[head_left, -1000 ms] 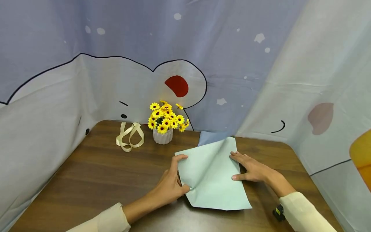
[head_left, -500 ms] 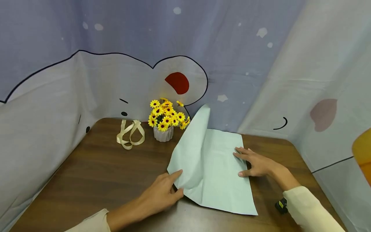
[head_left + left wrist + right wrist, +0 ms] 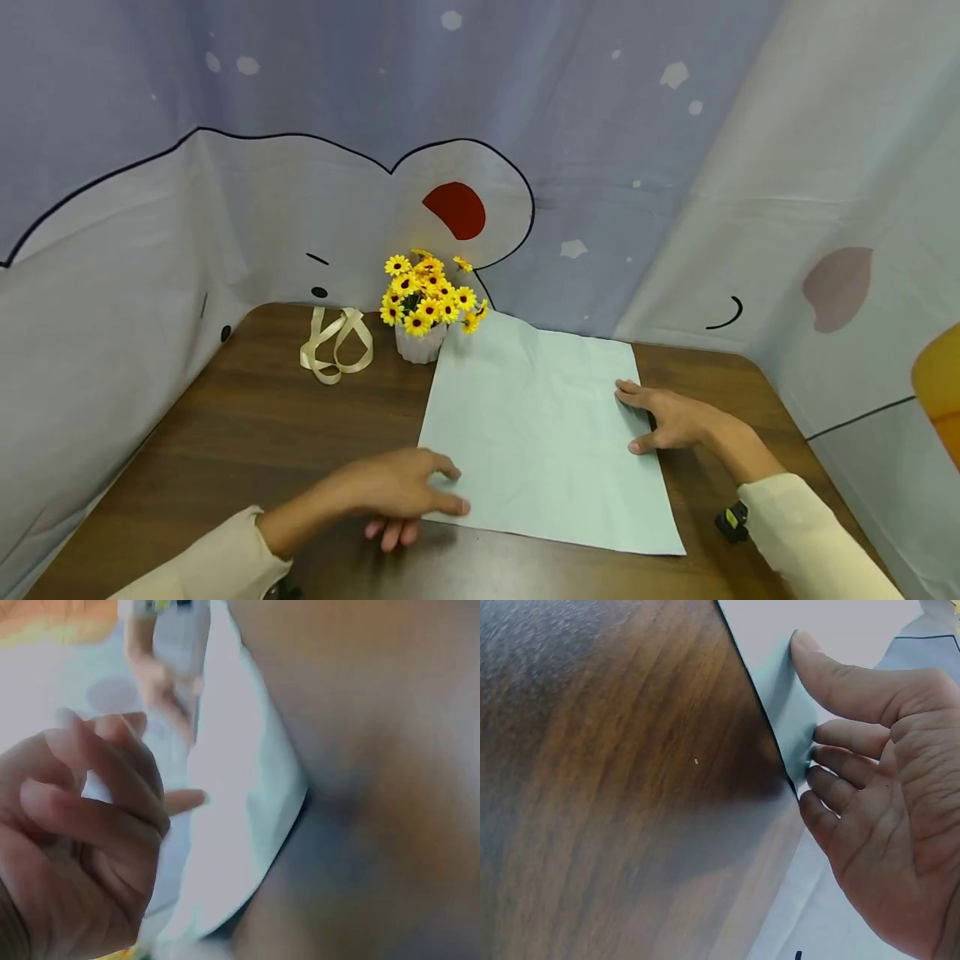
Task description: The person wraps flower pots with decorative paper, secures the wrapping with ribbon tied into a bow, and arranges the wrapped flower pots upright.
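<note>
A pale mint sheet of paper lies spread over the middle of the wooden table, its far edge reaching the backdrop. At its near left corner is my left hand, thumb and index finger over the sheet and the other fingers loosely bent beyond its edge. In the left wrist view this hand is blurred and pinches nothing. My right hand rests on the sheet's right edge. The right wrist view shows that hand with thumb and fingertips touching the paper near its border.
A white pot of yellow flowers stands behind the sheet's far left corner. Left of it lies a looped cream ribbon. A patterned cloth backdrop surrounds the wooden table at the back and sides.
The folded sheet has been opened out leftward and now lies flat, covering the blue piece seen behind it. My left hand has let go of it and moved left; the right stays at the right edge.
</note>
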Demonstrator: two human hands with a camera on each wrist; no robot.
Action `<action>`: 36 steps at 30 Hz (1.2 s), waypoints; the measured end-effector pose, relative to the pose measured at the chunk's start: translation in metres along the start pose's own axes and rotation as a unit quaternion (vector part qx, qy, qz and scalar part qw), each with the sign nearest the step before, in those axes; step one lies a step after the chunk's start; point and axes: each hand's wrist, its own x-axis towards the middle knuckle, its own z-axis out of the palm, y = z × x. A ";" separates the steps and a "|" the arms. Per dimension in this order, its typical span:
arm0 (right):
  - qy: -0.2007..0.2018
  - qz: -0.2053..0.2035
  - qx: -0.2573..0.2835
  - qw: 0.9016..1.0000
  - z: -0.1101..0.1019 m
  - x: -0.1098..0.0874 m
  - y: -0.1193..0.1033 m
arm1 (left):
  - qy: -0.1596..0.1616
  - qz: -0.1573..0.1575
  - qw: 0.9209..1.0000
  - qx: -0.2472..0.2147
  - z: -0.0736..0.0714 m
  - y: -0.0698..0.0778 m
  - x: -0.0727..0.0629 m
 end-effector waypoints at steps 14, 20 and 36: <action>-0.011 0.027 0.019 0.999 0.004 -0.007 0.009 | 0.048 0.123 0.955 0.265 -0.021 -0.025 0.087; -0.005 0.021 0.031 0.999 0.002 -0.005 0.011 | 0.062 0.117 0.966 0.222 -0.018 -0.028 0.084; 0.077 -0.016 -0.005 0.997 0.013 -0.015 -0.011 | 0.401 -0.028 0.910 -0.099 -0.093 -0.081 0.132</action>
